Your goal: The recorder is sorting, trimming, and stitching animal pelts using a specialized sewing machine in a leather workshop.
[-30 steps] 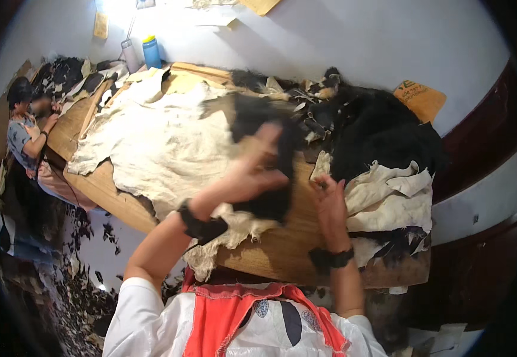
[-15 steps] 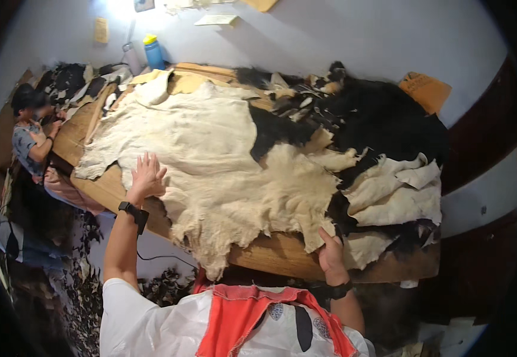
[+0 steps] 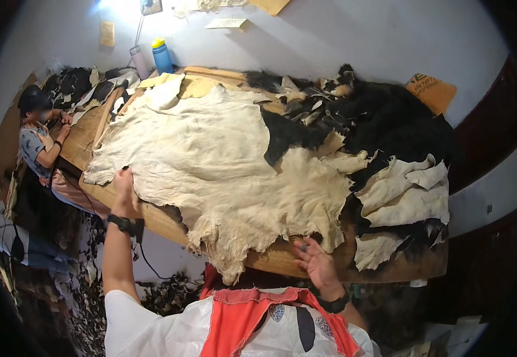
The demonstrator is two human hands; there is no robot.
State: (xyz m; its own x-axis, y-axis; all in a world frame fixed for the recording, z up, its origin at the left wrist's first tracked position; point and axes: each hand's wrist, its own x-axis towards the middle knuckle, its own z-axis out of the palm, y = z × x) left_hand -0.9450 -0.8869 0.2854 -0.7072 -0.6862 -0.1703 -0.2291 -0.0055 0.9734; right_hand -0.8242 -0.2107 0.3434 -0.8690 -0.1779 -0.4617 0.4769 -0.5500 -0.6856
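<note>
A large cream-coloured animal hide lies spread over the wooden table, skin side up, with black fur showing where its edge turns. My left hand is closed on the hide's near left edge, a bit of dark fur showing at the fingertips. By the near edge, towards the right, my right hand is open with loosely bent fingers, beside the hide's ragged border. A small greyish spot shows at its fingers; I cannot make out what it is.
Black furred hides and pale folded pieces cover the table's right end. A blue bottle and a pinkish bottle stand at the back. At the left a co-worker works at the wooden table. Scraps litter the floor.
My left hand has gone from lying flat on the hide to gripping its near left edge. My right hand has let go of the near right edge and shifted left.
</note>
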